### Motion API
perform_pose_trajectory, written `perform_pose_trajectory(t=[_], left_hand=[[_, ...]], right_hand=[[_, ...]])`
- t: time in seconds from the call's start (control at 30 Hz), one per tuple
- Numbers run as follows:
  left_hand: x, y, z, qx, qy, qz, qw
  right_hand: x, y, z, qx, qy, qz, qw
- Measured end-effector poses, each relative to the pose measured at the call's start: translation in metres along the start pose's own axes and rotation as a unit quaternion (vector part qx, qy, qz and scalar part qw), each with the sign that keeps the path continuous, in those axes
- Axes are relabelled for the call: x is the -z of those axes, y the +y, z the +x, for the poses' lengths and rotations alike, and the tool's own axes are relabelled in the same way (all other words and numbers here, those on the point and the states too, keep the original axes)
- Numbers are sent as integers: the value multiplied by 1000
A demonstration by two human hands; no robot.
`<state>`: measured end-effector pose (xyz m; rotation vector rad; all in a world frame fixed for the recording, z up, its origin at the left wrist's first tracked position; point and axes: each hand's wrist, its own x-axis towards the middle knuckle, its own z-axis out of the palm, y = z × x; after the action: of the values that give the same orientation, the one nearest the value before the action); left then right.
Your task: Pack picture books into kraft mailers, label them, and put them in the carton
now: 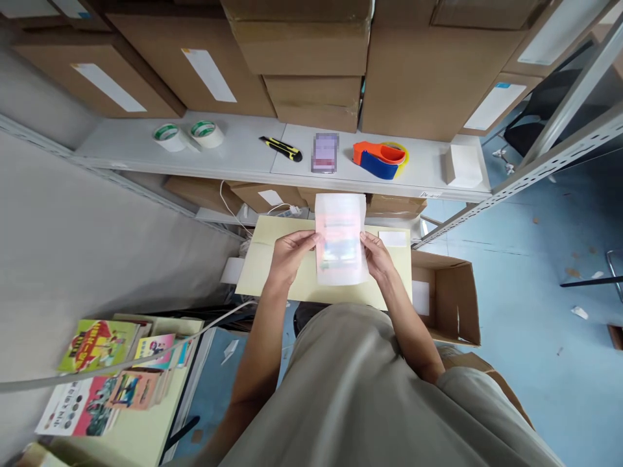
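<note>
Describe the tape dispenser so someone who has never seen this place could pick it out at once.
Start at the grey shelf running below the stacked cardboard boxes. Follow it right, past the two tape rolls and the yellow-and-black utility knife, to the tape dispenser, left of a small white box. It is the only orange-and-blue thing on the shelf, with a yellowish roll in it.

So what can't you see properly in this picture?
Head view:
- Item inside the frosted bag: blurred by the plastic; colours only.
- Small object on the shelf: blurred out.
- Box labels: too small to read.
- Open carton: contents hidden by its wall.
</note>
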<state>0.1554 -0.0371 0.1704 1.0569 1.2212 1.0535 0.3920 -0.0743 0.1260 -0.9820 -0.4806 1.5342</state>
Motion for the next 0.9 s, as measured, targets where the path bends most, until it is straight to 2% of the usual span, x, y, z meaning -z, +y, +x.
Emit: perform_pose_trajectory(t=[0.1, 0.17, 0.27, 0.33, 0.43, 0.53, 0.63, 0.73, 0.8, 0.9], left_hand=[[-1, -3, 0, -8, 15, 5, 1000], [-3, -3, -2, -41, 41, 60, 997], [-13, -4, -10, -146, 113, 210, 960], [-25, -6, -18, -188, 96, 274, 938], [-44, -13, -27, -179, 36, 274, 944], [-50, -26, -26, -137, 55, 224, 963], [-35, -38, -15, -67, 69, 145, 985], [-6, -47, -2, -8, 50, 49, 998], [15, -51, 4, 25, 37, 4, 999], [40, -60, 7, 74, 34, -17, 997]], right_hand=[[-3, 0, 3, 5, -17, -6, 1000], [-5, -2, 5, 18, -23, -25, 999], [-9, -4, 7, 42, 1, -96, 994], [-13, -1, 7, 61, 19, -154, 986], [-22, 9, 5, 94, 21, -197, 976], [-31, 21, 3, 129, 9, -213, 969], [-28, 26, 3, 167, -5, -248, 954], [-17, 28, 9, 186, 51, -296, 936], [-10, 35, 15, 160, 80, -317, 931], [-9, 56, 23, 83, 48, -309, 946]])
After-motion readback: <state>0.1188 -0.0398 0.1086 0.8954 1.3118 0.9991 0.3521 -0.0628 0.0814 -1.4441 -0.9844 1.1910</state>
